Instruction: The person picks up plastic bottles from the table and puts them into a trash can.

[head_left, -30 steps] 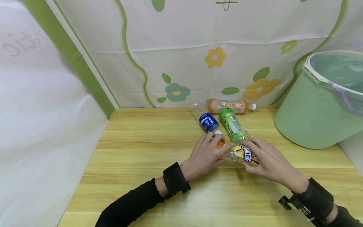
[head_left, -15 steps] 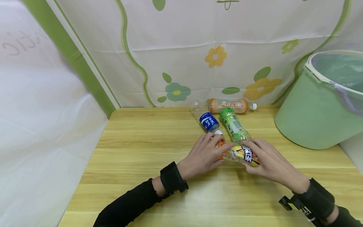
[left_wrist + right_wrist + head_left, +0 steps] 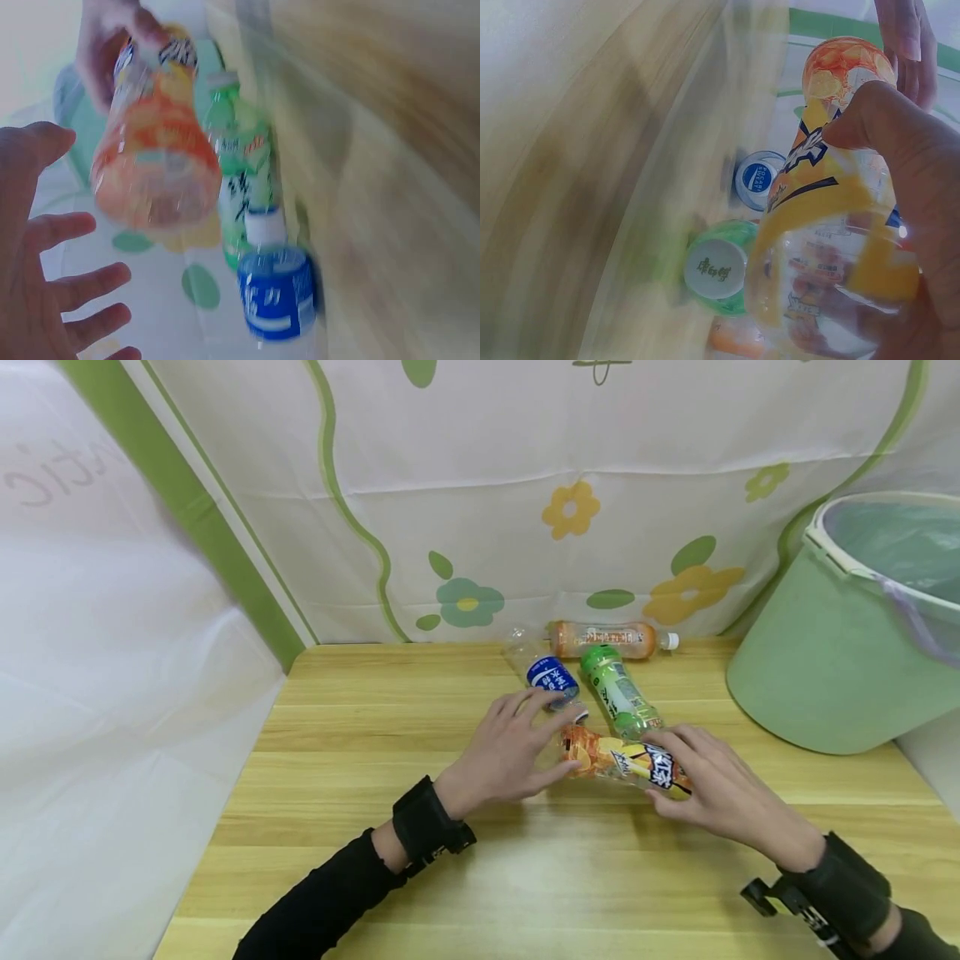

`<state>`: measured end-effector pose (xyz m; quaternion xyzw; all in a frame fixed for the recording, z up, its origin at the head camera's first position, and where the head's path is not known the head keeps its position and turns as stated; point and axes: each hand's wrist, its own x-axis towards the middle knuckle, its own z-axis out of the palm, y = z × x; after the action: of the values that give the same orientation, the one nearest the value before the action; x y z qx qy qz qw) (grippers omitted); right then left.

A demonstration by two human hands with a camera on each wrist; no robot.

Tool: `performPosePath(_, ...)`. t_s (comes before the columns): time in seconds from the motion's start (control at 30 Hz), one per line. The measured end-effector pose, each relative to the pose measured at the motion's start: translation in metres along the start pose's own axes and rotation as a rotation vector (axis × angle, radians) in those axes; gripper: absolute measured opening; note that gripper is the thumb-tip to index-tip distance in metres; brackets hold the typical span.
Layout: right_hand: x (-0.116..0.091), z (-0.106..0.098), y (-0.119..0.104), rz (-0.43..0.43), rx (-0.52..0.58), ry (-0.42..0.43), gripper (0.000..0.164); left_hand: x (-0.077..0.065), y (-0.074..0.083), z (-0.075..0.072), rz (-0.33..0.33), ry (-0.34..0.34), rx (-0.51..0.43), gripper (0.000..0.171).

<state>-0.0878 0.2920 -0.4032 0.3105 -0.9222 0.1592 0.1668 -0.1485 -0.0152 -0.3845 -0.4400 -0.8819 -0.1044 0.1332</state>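
Observation:
An empty plastic drink bottle with an orange and yellow label point(image 3: 600, 753) lies crosswise between the hands. My right hand point(image 3: 716, 793) grips its right end, thumb on the near side and fingers over the far side. Spread fingers of my left hand point(image 3: 504, 750) are at its left end; in the left wrist view they stand apart from the bottle's base point(image 3: 157, 187). Just beyond lie a clear bottle with a blue label point(image 3: 551, 678), its white cap close to the left fingertips, and a green-labelled bottle point(image 3: 617, 692).
An orange-labelled bottle with a white cap point(image 3: 611, 640) lies along the table's back edge. A green bin point(image 3: 817, 652) lined with a plastic bag stands at the right. Behind the wooden table point(image 3: 360, 735) hangs a flower-printed cloth point(image 3: 480, 527).
My left hand has let go of the orange and yellow bottle and drawn back to the left, uncovering the bottle's left end. My right hand stays on the bottle, almost unmoved.

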Motion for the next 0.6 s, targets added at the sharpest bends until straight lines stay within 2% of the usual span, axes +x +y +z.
performPosePath(0.13, -0.001, -0.001, 0.001, 0.002, -0.002, 0.005, 0.063, -0.007, -0.015, -0.012, -0.107, -0.047, -0.018, 0.07)
performPosePath(0.3, -0.002, -0.001, 0.002, 0.0, -0.007, 0.005, 0.062, -0.022, -0.037, -0.022, -0.208, -0.036, -0.028, 0.068)
performPosePath(0.43, -0.003, -0.001, 0.003, 0.006, -0.017, 0.0, 0.063, -0.038, -0.053, -0.021, -0.29, -0.063, -0.06, 0.068)
performPosePath(0.6, -0.004, -0.002, 0.004, 0.013, -0.026, -0.001, 0.063, -0.057, -0.069, -0.015, -0.424, -0.109, -0.128, 0.069)
